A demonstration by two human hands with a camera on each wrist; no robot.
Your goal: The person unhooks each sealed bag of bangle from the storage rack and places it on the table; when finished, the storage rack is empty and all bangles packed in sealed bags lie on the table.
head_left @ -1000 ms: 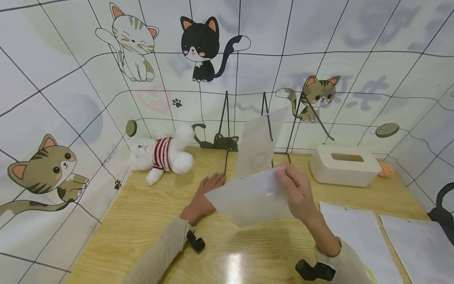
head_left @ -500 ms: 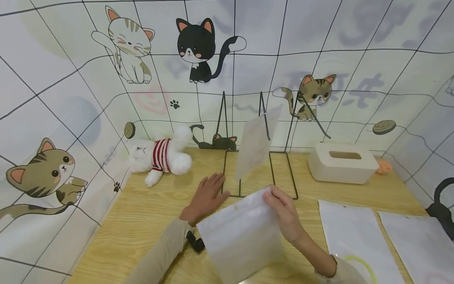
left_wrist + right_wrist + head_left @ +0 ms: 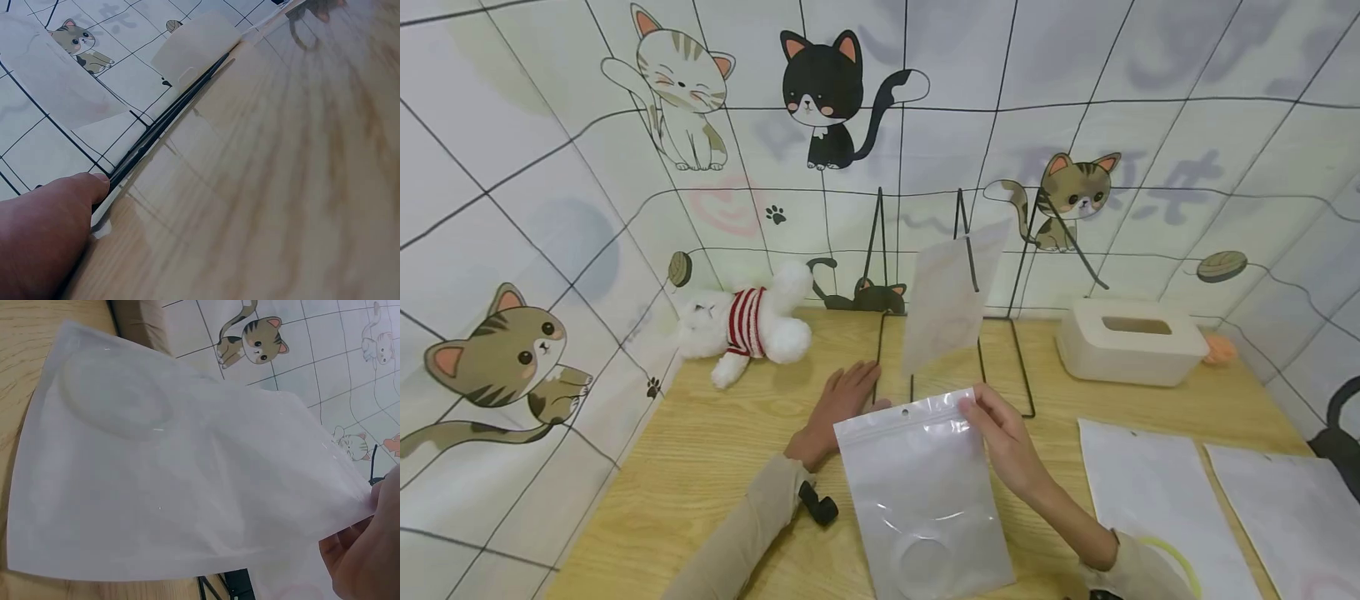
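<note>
My right hand point(image 3: 1013, 454) pinches the top right corner of a white zip bag point(image 3: 921, 479) between thumb and fingers. The bag has a small hang hole in its top edge, and the outline of a round thing point(image 3: 115, 394) shows through it near the bottom. Flat on the table, my left hand point(image 3: 837, 408) lies with fingers straight at the left side of a black wire rack point(image 3: 1022, 367). Its thumb point(image 3: 53, 225) touches the black wire in the left wrist view; the bag's top hides part of that hand. Another whitish bag point(image 3: 951, 292) hangs from the rack's middle hook.
At the back left lies a white plush toy point(image 3: 745, 325) in a red-striped top. A cream tissue box point(image 3: 1131, 350) stands at the back right, with an orange thing point(image 3: 1220, 348) beside it. Two white bags point(image 3: 1165, 492) point(image 3: 1288, 508) lie flat on the right; one shows a yellow ring.
The right hand has brought the bag down and back from near the hanging bag, and the bag's front now faces the camera. The left hand has stayed at the rack's base.
</note>
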